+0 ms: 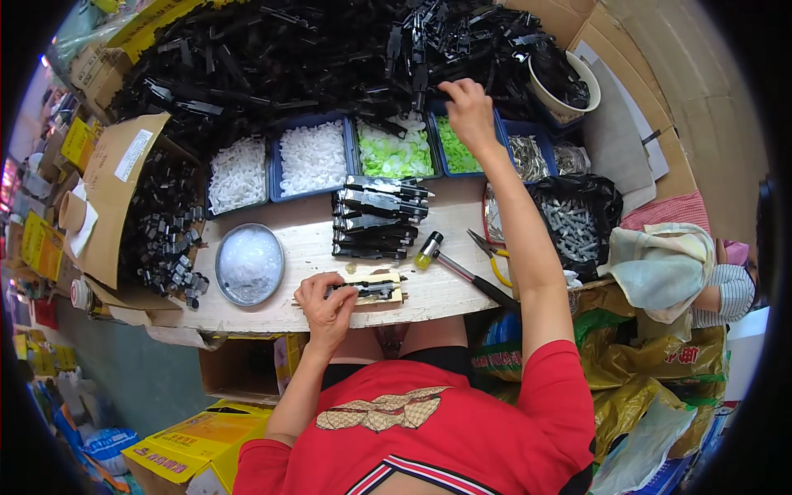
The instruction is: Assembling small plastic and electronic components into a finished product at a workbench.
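Observation:
My left hand (326, 307) is at the table's front edge, its thumb and fingers closed on a narrow black plastic part (363, 289). That part lies in a pale wooden block (395, 295), partly hidden by my fingers. Stretched out far to the right, my right hand (468, 115) hovers over a blue bin of green plastic pieces (456, 150), near the edge of the heap of black plastic parts (289, 62). Its fingers are bent but apart, and I see nothing between them. Between the hands lies a stack of black assemblies (379, 216).
A hammer (450, 266) and yellow-handled pliers (492, 257) lie right of the block. On the left stand a round dish (249, 264) and a carton of small black pieces (107, 206). Bins of white pieces (312, 157) and a bag of grey pieces (575, 223) surround the workspace.

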### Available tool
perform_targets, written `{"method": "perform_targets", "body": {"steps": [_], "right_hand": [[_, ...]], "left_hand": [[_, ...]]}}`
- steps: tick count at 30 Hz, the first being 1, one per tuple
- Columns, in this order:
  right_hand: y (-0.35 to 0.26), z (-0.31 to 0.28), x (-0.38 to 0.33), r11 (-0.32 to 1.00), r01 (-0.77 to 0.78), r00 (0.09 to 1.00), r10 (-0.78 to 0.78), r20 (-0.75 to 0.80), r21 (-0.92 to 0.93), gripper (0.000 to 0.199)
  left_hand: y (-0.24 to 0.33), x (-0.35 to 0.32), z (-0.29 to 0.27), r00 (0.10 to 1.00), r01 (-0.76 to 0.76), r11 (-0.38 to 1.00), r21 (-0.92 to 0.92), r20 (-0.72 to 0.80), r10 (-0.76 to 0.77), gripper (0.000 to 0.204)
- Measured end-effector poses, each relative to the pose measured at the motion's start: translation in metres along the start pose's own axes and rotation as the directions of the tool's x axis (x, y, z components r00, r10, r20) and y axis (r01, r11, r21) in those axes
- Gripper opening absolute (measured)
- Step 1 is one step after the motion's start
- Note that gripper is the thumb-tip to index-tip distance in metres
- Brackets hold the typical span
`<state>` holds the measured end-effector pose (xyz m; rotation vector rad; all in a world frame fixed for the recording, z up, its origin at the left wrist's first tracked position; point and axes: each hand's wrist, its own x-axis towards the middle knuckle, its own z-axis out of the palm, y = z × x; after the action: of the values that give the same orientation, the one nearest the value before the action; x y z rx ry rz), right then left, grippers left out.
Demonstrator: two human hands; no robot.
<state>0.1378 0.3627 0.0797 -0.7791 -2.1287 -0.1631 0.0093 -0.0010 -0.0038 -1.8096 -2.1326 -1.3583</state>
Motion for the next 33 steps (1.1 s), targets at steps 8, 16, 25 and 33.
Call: {"method": "perform_targets", "body": {"steps": [8,16,25,33], "right_hand": [[-0.046,0.010,0.041,0.898,-0.430,0.887,0.440,0.140,-0.096,0.045],[-0.037,-0.018,0.021,0.881,-0.470,0.809,0.457,0.369,-0.059,0.037],[-0.106,-0.104,-0.105,0.708,-0.545,0.823,0.348,0.449,0.450,0.028],[-0.200,-0.078,-0.163,0.909,-0.058,0.890,-0.140,0.433,0.412,0.027]], "left_hand": [[0.002,0.001,0.000,1.000,-0.003,1.000,-0.008,0.002,0.003,0.012],[0.000,-0.001,-0.004,0.999,0.009,1.000,0.015,-0.032,-0.009,0.010],[-0.005,-0.005,-0.012,0.987,0.158,0.954,-0.255,0.051,-0.150,0.046],[-0.017,-0.016,-0.039,0.978,0.209,0.946,-0.247,0.055,-0.201,0.050]]}}
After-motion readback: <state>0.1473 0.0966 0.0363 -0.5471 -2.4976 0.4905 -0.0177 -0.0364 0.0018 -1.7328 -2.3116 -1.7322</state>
